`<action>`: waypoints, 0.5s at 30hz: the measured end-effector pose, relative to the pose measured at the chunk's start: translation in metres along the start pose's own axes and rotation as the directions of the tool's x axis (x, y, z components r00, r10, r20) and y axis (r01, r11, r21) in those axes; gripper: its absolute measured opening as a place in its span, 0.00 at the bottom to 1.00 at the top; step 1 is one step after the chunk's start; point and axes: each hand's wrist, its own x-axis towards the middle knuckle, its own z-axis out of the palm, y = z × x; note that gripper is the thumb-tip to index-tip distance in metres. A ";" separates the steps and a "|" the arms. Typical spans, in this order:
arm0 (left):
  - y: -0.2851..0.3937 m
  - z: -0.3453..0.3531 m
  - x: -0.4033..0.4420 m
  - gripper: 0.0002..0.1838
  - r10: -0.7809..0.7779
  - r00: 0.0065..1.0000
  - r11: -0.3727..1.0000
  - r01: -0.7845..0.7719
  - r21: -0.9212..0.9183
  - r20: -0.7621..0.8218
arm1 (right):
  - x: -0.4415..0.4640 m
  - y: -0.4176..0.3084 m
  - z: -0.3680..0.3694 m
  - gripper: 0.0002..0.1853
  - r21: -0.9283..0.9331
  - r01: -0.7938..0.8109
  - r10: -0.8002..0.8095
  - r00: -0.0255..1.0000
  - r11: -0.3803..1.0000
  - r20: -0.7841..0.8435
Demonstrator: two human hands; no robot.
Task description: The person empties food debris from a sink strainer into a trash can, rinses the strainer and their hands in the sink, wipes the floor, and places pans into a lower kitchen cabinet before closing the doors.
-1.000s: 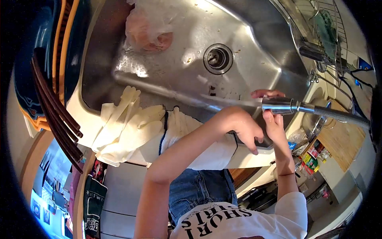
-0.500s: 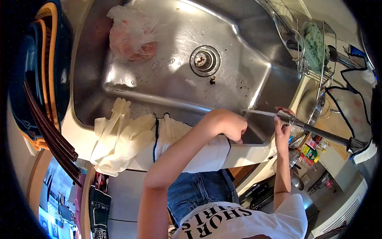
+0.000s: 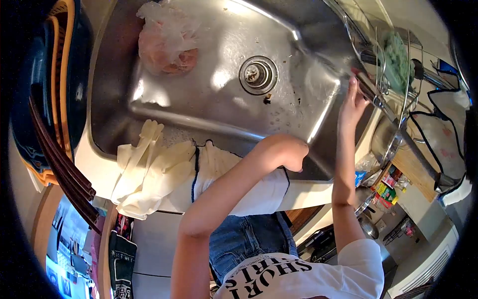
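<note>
Spray head [image 3: 370, 91] — pinched in the right hand [image 3: 352, 105] (between thumb and fingers).

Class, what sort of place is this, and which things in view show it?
Probably a home kitchen: a steel sink with a drain, a spray faucet in the right hand, and pale gloves at the sink's edge.

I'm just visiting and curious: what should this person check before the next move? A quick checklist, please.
1. Sprayer held in the right hand: ok.
2. Sprayer tip directed into the sink: ok.
3. Left hand empty: cannot tell, its fingers curl out of sight.
4. Scraps beside the drain cleared: not ok, dark bits remain.
5. Bag clear of the drain: ok, it lies apart.
</note>
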 end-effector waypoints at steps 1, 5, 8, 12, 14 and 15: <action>-0.001 0.001 0.001 0.16 -0.005 1.000 1.000 0.005 0.011 -0.014 | 0.002 0.003 0.011 0.16 0.053 0.062 -0.062 0.998 0.997 -0.013; -0.002 0.003 0.003 0.15 0.008 1.000 0.999 -0.007 0.047 -0.029 | -0.002 -0.023 0.052 0.18 0.218 0.111 -0.116 0.993 0.970 0.012; -0.006 0.009 0.006 0.13 -0.023 0.997 0.999 0.025 0.025 -0.080 | -0.010 -0.041 0.065 0.21 0.257 0.072 -0.111 0.984 0.964 0.140; -0.023 0.031 0.020 0.08 -0.176 0.934 0.962 0.229 0.146 -0.310 | -0.035 -0.052 0.056 0.23 0.390 0.000 -0.173 0.896 0.921 0.410; -0.027 0.034 0.022 0.08 -0.229 0.906 0.939 0.302 0.166 -0.356 | -0.054 -0.053 0.034 0.23 0.268 -0.102 -0.039 0.880 0.958 0.474; -0.028 0.036 0.022 0.08 -0.160 0.911 0.949 0.248 0.197 -0.379 | -0.060 -0.053 0.027 0.22 0.314 -0.116 -0.064 0.858 0.942 0.510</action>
